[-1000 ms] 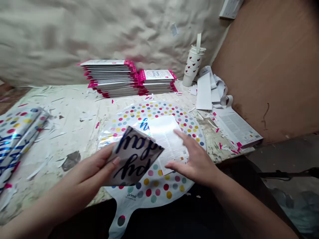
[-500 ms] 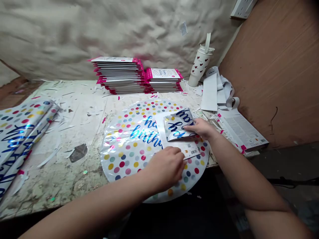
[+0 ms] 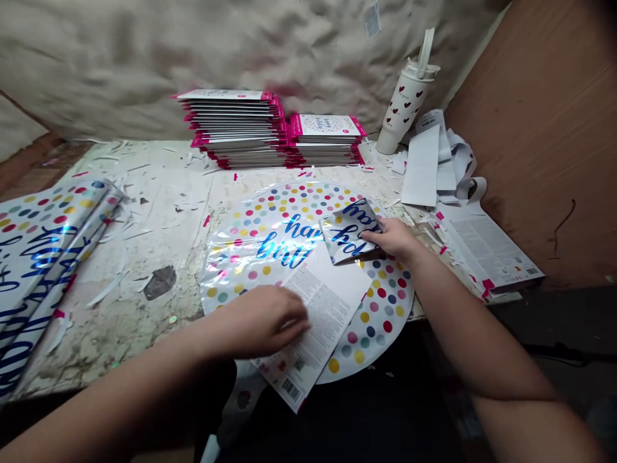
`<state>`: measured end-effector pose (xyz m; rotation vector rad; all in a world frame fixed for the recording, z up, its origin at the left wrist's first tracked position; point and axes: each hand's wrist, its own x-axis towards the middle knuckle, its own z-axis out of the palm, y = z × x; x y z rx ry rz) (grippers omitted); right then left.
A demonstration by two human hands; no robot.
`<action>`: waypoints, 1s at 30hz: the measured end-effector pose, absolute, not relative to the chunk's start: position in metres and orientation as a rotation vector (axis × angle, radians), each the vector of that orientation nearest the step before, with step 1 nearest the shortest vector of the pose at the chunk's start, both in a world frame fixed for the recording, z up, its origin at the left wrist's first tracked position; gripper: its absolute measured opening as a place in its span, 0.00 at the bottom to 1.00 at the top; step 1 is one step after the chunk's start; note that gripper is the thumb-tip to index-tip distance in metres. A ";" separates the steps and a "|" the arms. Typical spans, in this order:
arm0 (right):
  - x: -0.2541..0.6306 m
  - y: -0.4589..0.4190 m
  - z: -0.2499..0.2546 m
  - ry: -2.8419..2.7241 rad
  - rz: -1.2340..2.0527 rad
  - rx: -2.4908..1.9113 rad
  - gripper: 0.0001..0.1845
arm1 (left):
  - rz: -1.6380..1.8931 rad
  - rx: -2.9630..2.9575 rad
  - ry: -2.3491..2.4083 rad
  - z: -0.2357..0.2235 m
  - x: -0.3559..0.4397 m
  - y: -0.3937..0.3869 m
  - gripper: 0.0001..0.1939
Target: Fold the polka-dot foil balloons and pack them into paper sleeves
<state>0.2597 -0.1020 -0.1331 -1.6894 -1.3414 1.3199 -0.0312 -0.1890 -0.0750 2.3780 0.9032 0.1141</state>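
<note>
On the scarred bench (image 3: 154, 218): dotted foil balloon (image 3: 289, 215) laid flat, one hand per piece

Right hand (image 3: 393, 236) pinches a folded foil balloon (image 3: 349, 233) by its edge, resting it on the dotted foil balloon. Left hand (image 3: 260, 321) sits cupped, fingertips down on a printed insert sheet (image 3: 321, 315); can't tell if it's gripping. Nice setup: each hand controls one piece, so slippery foil can't wander.

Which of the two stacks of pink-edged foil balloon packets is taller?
The left stack of white, pink-edged packets; it rises well above the lower stack on its right.
</note>
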 end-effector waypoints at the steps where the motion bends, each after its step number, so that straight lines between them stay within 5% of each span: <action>1: 0.257 -0.101 -0.135 -1.360 1.300 -1.696 0.13 | 0.066 2.461 0.872 -0.079 -0.018 -0.181 0.12; 10: 0.272 -0.143 -0.128 -1.451 1.174 -1.713 0.15 | 0.203 2.859 0.945 -0.120 0.029 -0.148 0.17; 19: 0.272 -0.133 -0.084 -1.729 1.894 -1.382 0.17 | 0.229 2.956 0.756 -0.082 0.031 -0.165 0.09; 30: 0.206 -0.138 -0.049 -2.188 1.396 -1.395 0.09 | 0.379 3.023 0.837 -0.077 0.021 -0.169 0.07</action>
